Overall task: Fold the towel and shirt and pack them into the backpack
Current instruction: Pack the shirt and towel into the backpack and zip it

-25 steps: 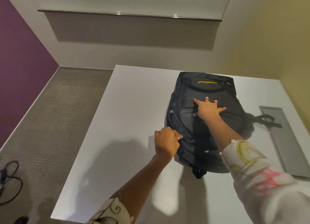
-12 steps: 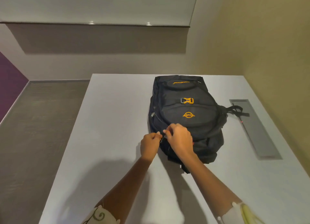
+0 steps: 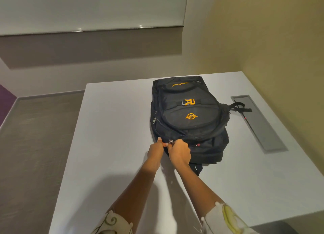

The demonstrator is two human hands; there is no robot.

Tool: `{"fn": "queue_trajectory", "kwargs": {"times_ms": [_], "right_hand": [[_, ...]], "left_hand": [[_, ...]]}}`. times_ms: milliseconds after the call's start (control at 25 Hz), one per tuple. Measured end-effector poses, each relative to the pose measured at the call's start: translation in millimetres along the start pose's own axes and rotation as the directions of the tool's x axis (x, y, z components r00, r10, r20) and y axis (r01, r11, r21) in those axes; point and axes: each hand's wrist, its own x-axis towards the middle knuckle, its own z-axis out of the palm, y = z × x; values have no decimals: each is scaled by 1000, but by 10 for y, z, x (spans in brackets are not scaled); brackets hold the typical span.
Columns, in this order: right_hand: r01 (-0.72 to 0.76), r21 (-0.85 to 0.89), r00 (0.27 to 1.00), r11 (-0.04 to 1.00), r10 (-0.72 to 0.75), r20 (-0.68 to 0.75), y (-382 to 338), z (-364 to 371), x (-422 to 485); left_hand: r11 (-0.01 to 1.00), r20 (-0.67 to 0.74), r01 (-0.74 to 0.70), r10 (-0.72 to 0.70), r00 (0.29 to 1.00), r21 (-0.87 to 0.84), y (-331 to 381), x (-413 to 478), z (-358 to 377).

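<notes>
A black backpack point(image 3: 189, 121) with orange logos and an orange buckle lies flat on the white table point(image 3: 108, 146), its front pocket facing up. My left hand point(image 3: 155, 151) and my right hand point(image 3: 179, 152) meet at its near left corner. Both are closed there, pinching a small metal zipper pull point(image 3: 170, 141) and the fabric beside it. A bit of red shows in a gap along the near edge of the backpack. Neither the towel nor the shirt can be seen.
A grey recessed panel point(image 3: 259, 123) is set into the table right of the backpack, with the pack's black strap point(image 3: 240, 107) lying over its far end. A yellow wall borders the table's right side. Grey carpet lies to the left.
My right hand has left the top of the backpack and joined the left hand at the near left corner. The view has shifted, so the backpack sits more central.
</notes>
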Motion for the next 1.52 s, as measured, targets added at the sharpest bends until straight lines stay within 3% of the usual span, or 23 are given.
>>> {"fn": "queue_trajectory", "kwargs": {"times_ms": [120,280,480,640,1000,1200,1440,1520], "right_hand": [[-76,90,997,993,77,-3,7,53,2],[-108,134,994,985,107,16,14,54,5],[-124,185,992,975,116,51,-7,39,3],[-66,138,997,988,61,35,9,36,-11],[138,80,986,987,-130,-101,152,-80,-75],[234,103,962,967,-215,-170,315,-225,-101],[243,172,934,955,-183,-307,787,-568,-22],[232,193,929,953,-159,-334,963,-670,28]], "left_hand": [[994,28,37,-34,999,-103,-18,31,25],[989,7,91,-91,996,-113,-40,114,22],[972,-175,156,-125,977,178,62,172,0],[983,-97,148,-158,983,-106,51,245,57],[913,-46,176,-207,977,-368,191,188,102],[912,-26,132,-154,988,-388,186,116,91],[920,-87,60,-102,991,-388,186,148,90],[954,-119,45,-84,989,-297,172,174,68]]}}
